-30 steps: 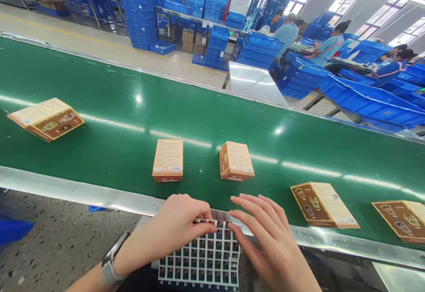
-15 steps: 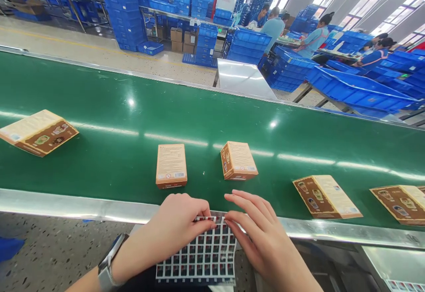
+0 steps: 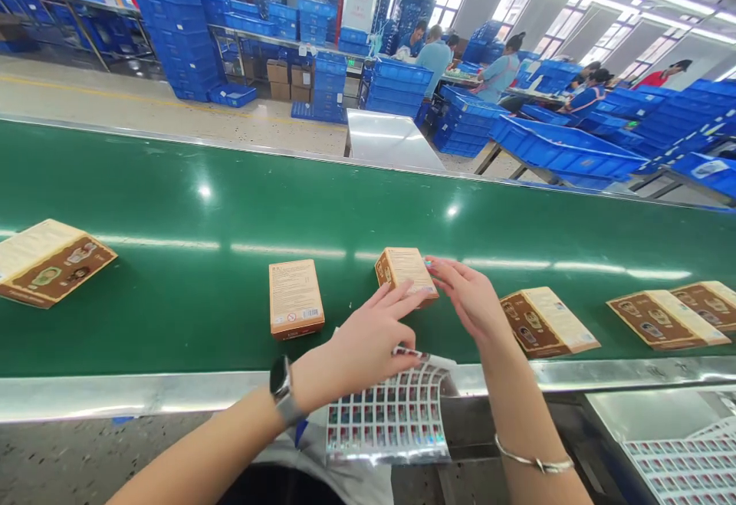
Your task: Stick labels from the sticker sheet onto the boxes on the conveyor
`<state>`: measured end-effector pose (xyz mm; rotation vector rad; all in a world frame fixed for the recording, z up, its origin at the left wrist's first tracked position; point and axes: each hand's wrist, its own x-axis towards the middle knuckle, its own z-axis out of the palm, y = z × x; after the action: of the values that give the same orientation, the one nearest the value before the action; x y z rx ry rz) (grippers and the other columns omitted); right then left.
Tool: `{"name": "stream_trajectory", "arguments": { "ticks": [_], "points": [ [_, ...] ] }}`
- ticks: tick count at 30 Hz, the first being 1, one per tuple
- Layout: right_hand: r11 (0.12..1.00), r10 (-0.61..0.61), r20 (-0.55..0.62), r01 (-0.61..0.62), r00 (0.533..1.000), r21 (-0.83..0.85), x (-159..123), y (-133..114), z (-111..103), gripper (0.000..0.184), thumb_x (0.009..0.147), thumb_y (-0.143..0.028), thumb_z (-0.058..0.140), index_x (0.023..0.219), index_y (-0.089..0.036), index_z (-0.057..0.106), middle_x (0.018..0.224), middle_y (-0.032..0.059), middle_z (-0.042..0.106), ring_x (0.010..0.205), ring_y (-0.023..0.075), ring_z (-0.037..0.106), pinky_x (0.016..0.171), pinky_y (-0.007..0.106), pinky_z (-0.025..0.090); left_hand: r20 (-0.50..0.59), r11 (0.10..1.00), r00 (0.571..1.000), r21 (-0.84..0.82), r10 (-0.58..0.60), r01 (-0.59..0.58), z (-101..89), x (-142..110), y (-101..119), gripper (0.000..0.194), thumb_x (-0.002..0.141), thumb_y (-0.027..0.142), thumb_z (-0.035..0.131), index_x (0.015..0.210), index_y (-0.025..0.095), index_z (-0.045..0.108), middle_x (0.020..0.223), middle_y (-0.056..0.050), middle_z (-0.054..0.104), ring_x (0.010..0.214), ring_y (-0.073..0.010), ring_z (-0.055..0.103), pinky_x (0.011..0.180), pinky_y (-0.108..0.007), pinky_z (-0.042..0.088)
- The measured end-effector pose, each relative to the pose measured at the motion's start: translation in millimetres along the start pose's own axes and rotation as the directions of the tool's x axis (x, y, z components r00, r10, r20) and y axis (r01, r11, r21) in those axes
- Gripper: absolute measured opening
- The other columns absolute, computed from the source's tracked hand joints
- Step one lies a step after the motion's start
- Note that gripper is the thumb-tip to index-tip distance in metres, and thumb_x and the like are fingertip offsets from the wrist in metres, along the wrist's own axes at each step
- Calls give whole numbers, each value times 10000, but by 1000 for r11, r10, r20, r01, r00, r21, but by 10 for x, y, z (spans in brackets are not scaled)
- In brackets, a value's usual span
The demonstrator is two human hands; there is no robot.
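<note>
A small orange box (image 3: 402, 266) lies on the green conveyor belt (image 3: 172, 290) in front of me. My left hand (image 3: 368, 340) reaches over the belt's near rim; its index finger rests on the box's near edge, while its lower fingers pinch the lifted top edge of a sticker sheet (image 3: 391, 417). My right hand (image 3: 468, 294) has its fingers closed against the right side of the same box. The sheet, a grid of small labels, hangs over the rim toward my lap.
A second orange box (image 3: 296, 302) lies left of my hands. Brown-and-cream boxes lie on the belt at far left (image 3: 49, 263) and to the right (image 3: 546, 321) (image 3: 661, 319). More sticker sheets (image 3: 684, 467) sit at lower right. Blue crates and co-workers (image 3: 500, 72) fill the far side.
Both hands have left the sticker sheet's top edge and reached forward onto the belt to the small orange box. The sheet's top has lifted with my left hand. The boxes have drifted slightly.
</note>
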<state>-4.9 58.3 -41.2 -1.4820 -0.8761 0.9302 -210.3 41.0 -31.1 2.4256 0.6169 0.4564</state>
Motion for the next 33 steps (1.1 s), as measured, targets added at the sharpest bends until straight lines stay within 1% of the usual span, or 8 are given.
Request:
{"name": "stream_trajectory", "arguments": {
  "ticks": [5,10,18,23,28,30,32,33],
  "points": [
    [1000,10,-66,-9,998,14,126,116,89,408,539,-522,811,718,-167,719,730,67,736,682,204,662,602,306,529,57,996,998,90,-9,4,101,212,-65,187,845,200,735,665,150,720,1596,-68,324,1476,-279,315,1214,-420,313],
    [999,5,-114,-9,993,-40,87,136,45,341,613,-482,753,723,-163,704,701,55,725,639,194,645,552,288,496,44,993,998,105,46,-51,137,267,-44,171,833,184,736,669,133,737,1600,-96,310,1481,-266,303,1198,-369,342],
    [968,-79,-243,16,967,-251,140,123,13,372,606,-525,632,749,-182,653,721,82,722,669,233,664,603,337,509,100,996,994,81,34,-42,169,432,21,110,809,128,727,706,119,764,1601,-124,292,1487,-288,285,1223,-409,286],
    [884,-178,-268,34,947,-466,168,50,-81,268,641,-461,639,740,-214,600,775,111,733,777,279,692,746,390,510,115,996,992,70,46,-54,203,543,37,124,814,152,742,699,110,764,1598,-148,305,1488,-302,280,1224,-420,269],
    [795,-252,-287,29,924,-606,345,-72,-226,388,633,-430,691,915,-187,579,680,101,712,824,334,686,817,465,490,119,995,990,58,76,-84,237,574,137,152,847,199,733,711,136,758,1572,-127,377,1466,-279,338,1210,-402,282],
    [766,-263,-261,36,929,-642,368,-137,-298,349,659,-428,674,893,-180,594,629,94,696,774,332,686,807,477,489,112,996,991,49,73,-79,215,489,236,165,882,267,708,772,156,760,1407,-118,598,1327,-262,537,1109,-374,419],
    [745,-276,-220,64,936,-663,281,-224,-375,301,691,-424,650,873,-186,614,678,99,719,741,304,686,796,463,500,104,999,994,34,15,-19,154,348,339,208,930,329,648,853,170,758,1015,-74,786,960,-229,733,858,-333,551],
    [736,-290,-188,93,938,-671,188,-277,-411,285,711,-429,639,870,-193,626,733,100,737,744,289,689,794,449,509,97,999,995,21,-27,25,108,266,379,233,939,371,631,878,185,758,839,-37,790,788,-210,742,741,-312,553]
  ]
}}
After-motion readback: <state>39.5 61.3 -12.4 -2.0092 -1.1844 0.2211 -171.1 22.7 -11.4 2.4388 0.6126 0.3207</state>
